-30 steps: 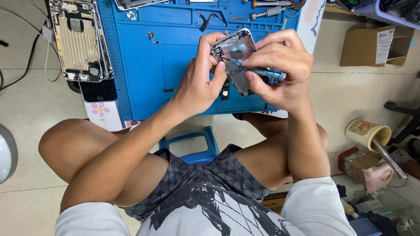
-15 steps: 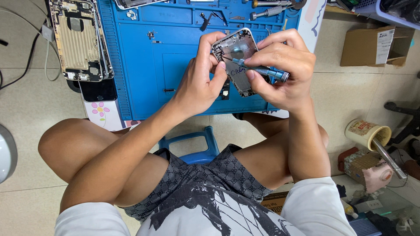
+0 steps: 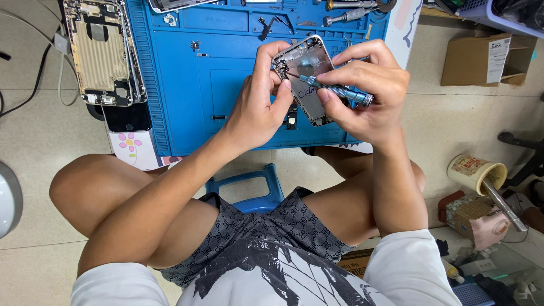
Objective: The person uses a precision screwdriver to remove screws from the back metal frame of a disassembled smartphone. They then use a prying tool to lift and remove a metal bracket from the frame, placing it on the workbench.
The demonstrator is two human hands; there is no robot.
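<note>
- Two hands work above the blue mat's near edge.
- Your left hand grips the phone shell.
- Your right hand's fingers pinch a screwdriver, tip on the shell.

- The phone housing's lower end is hidden behind the right hand.
- The screwdriver's tip is too small to make out.
- Tools along the top of the frame are cut off by the edge.
</note>
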